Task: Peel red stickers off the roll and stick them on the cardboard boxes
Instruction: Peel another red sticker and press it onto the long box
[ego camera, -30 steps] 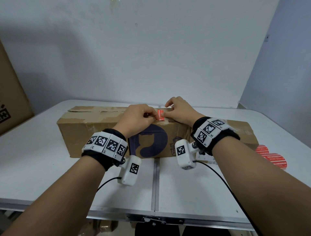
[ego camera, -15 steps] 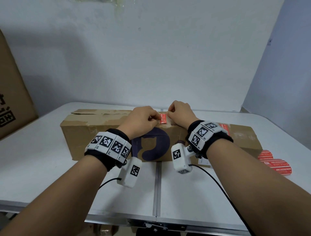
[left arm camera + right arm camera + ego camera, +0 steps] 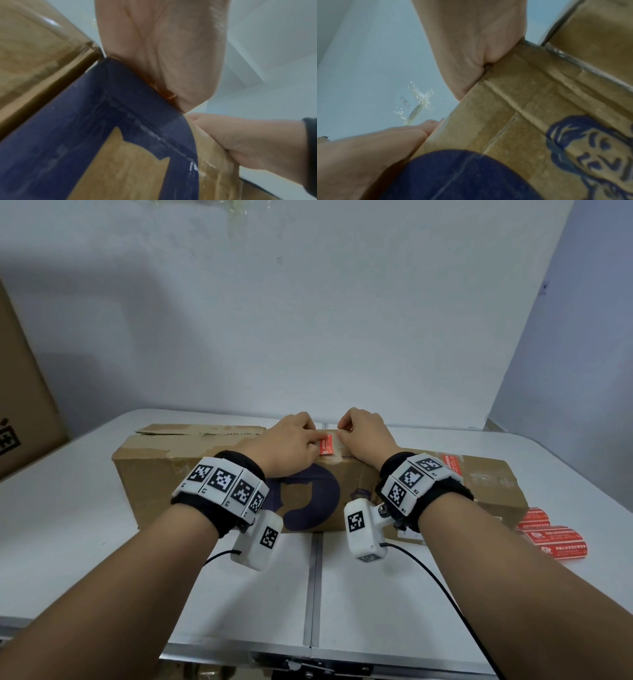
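Note:
A long cardboard box point(image 3: 191, 470) with a dark blue cat print lies across the white table. A red sticker point(image 3: 326, 447) lies on its top at the front edge, between my two hands. My left hand point(image 3: 291, 440) has curled fingers, and its thumb side presses the sticker's left end; a red sliver of the sticker point(image 3: 169, 95) shows under that hand in the left wrist view. My right hand point(image 3: 363, 436) rests on the box top just right of the sticker. Its fingers are curled and the tips hidden. A second red sticker point(image 3: 451, 463) is stuck further right on the box.
The red sticker roll point(image 3: 551, 539), with a loose strip, lies on the table point(image 3: 376, 594) right of the box. A large cardboard box point(image 3: 20, 405) stands at the far left. A black cable point(image 3: 445, 594) runs from my right wrist across the table. The wall is close behind.
The hands have drawn slightly apart on the box top, so more of the sticker shows lying flat between them. The head view has tilted up a little.

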